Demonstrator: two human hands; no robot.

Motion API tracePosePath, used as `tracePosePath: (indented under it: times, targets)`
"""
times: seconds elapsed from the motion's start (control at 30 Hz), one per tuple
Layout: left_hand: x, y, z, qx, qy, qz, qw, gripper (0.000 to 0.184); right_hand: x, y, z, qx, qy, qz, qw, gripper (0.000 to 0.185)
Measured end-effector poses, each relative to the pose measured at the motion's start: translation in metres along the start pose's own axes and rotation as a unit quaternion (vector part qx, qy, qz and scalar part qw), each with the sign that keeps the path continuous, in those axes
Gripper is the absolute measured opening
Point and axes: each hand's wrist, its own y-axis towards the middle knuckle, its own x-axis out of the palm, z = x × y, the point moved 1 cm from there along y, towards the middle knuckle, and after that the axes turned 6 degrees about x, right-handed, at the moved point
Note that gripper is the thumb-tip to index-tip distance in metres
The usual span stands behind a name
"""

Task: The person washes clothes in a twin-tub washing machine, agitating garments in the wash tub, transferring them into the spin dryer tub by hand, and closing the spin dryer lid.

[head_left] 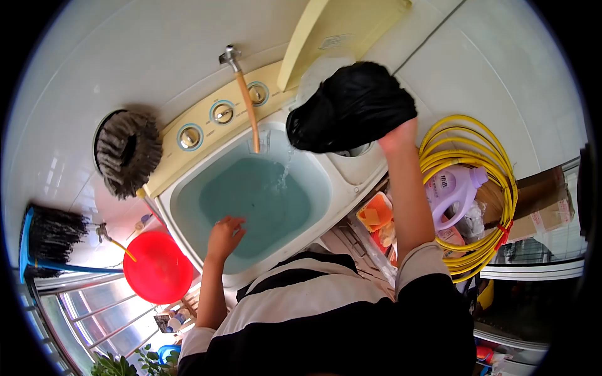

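My right hand (399,136) grips a bunched black garment (354,109), raised above the right side of a twin-tub washing machine (168,199). Water runs from the garment's lower left end into the wash tub. My left hand (227,238) hovers over the tub's near left edge, fingers apart and holding nothing. Bluish water (263,200) stands in the tub. Partly hidden behind the garment is the spin-tub opening (357,151). The garment's exact kind cannot be made out.
A tap (231,55) with an orange hose (248,106) hangs over the tub. Raised behind is a yellow lid (338,37). To the right are a coiled yellow hose (511,194) and a purple detergent bottle (448,188); to the left, a red basin (157,268) and a mop head (128,153).
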Motion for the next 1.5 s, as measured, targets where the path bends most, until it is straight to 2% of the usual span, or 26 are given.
tracePosePath:
  times: [0.03, 0.17, 0.23, 0.37, 0.43, 0.67, 0.7, 0.73, 0.77, 0.8, 0.83, 0.87, 0.93, 1.0, 1.07, 1.1, 1.17, 1.23, 1.27, 1.3, 1.33, 1.37, 1.4, 1.47, 1.5]
  targets:
    - [0.002, -0.004, -0.002, -0.018, 0.009, 0.003, 1.0, 0.02, 0.002, 0.002, -0.015, -0.028, -0.025, -0.024, 0.999, 0.039]
    - [0.009, -0.022, -0.014, -0.056, 0.044, -0.001, 0.997, 0.02, -0.033, 0.012, -0.056, -0.081, -0.079, 0.005, 0.994, 0.036]
    - [0.013, -0.027, -0.014, -0.068, 0.063, -0.017, 0.996, 0.02, -0.067, 0.018, -0.058, -0.056, -0.086, 0.091, 0.99, 0.033]
    - [0.024, -0.034, -0.018, -0.12, 0.058, -0.049, 0.99, 0.021, -0.145, 0.026, -0.033, -0.024, -0.038, 0.105, 0.994, 0.031]
    - [0.028, -0.033, -0.014, -0.13, 0.068, -0.058, 0.987, 0.021, -0.175, 0.032, -0.012, 0.021, -0.026, 0.196, 0.98, 0.031]
    - [0.036, -0.032, -0.008, -0.178, 0.059, -0.085, 0.979, 0.021, -0.237, 0.037, 0.027, 0.07, 0.013, 0.184, 0.98, 0.035]
    - [0.037, -0.034, -0.008, -0.188, 0.056, -0.086, 0.977, 0.021, -0.246, 0.035, 0.027, 0.082, -0.142, 0.274, 0.948, 0.041]
    - [0.037, -0.034, -0.006, -0.191, 0.056, -0.088, 0.976, 0.021, -0.254, 0.032, 0.025, 0.091, -0.294, 0.353, 0.884, 0.047]
    - [0.035, -0.032, -0.003, -0.204, 0.063, -0.093, 0.973, 0.021, -0.267, 0.026, 0.022, 0.092, -0.293, 0.352, 0.884, 0.047]
    - [0.033, -0.029, -0.002, -0.215, 0.07, -0.098, 0.969, 0.021, -0.286, 0.015, 0.017, 0.133, -0.552, 0.338, 0.751, 0.057]
    - [0.031, -0.025, 0.0, -0.217, 0.07, -0.097, 0.969, 0.021, -0.286, 0.01, 0.014, 0.162, -0.763, 0.294, 0.553, 0.067]
    - [0.031, -0.019, 0.001, -0.201, 0.085, -0.105, 0.97, 0.02, -0.287, 0.007, 0.013, 0.115, -0.767, 0.257, 0.576, 0.065]
    - [0.026, -0.002, 0.005, -0.186, 0.101, -0.116, 0.971, 0.02, -0.271, 0.011, 0.01, 0.11, -0.789, 0.222, 0.563, 0.062]
    - [0.017, 0.037, 0.011, -0.081, 0.03, -0.08, 0.993, 0.024, -0.255, 0.016, 0.01, 0.098, -0.809, 0.188, 0.548, 0.059]
    - [-0.005, 0.098, 0.038, 0.062, 0.123, 0.026, 0.99, 0.03, -0.24, 0.02, 0.018, 0.062, -0.77, 0.181, 0.609, 0.047]
    - [-0.028, 0.138, 0.072, 0.082, 0.158, 0.047, 0.983, 0.035, -0.234, 0.019, 0.023, 0.059, -0.77, 0.179, 0.609, 0.047]
    - [-0.062, 0.207, 0.126, 0.108, 0.129, 0.154, 0.974, 0.044, -0.218, 0.016, 0.035, 0.03, -0.656, 0.179, 0.733, 0.037]
    - [-0.084, 0.268, 0.162, 0.238, 0.101, 0.285, 0.923, 0.068, -0.187, 0.003, 0.045, 0.019, -0.608, 0.16, 0.777, 0.033]
    - [-0.089, 0.296, 0.173, 0.274, 0.115, 0.329, 0.896, 0.069, -0.175, -0.006, 0.049, 0.032, -0.571, 0.15, 0.807, 0.033]
    - [-0.092, 0.315, 0.183, 0.308, 0.128, 0.371, 0.867, 0.071, -0.16, -0.017, 0.051, 0.027, -0.573, 0.149, 0.806, 0.033]
    - [-0.086, 0.326, 0.189, 0.312, 0.127, 0.374, 0.864, 0.071, -0.145, -0.028, 0.051, 0.03, -0.532, 0.151, 0.832, 0.032]
    - [-0.076, 0.336, 0.191, 0.299, 0.044, 0.348, 0.887, 0.068, -0.134, -0.039, 0.05, 0.033, -0.491, 0.153, 0.857, 0.032]
    - [-0.066, 0.341, 0.191, 0.285, -0.04, 0.318, 0.903, 0.064, -0.128, -0.053, 0.049, 0.027, -0.494, 0.153, 0.855, 0.032]
    - [-0.051, 0.33, 0.191, 0.229, -0.032, 0.302, 0.925, 0.054, -0.123, -0.079, 0.039, 0.001, -0.45, 0.189, 0.873, 0.033]
    - [-0.038, 0.321, 0.191, 0.231, -0.001, 0.318, 0.92, 0.045, -0.12, -0.088, 0.029, -0.007, -0.451, 0.19, 0.872, 0.033]
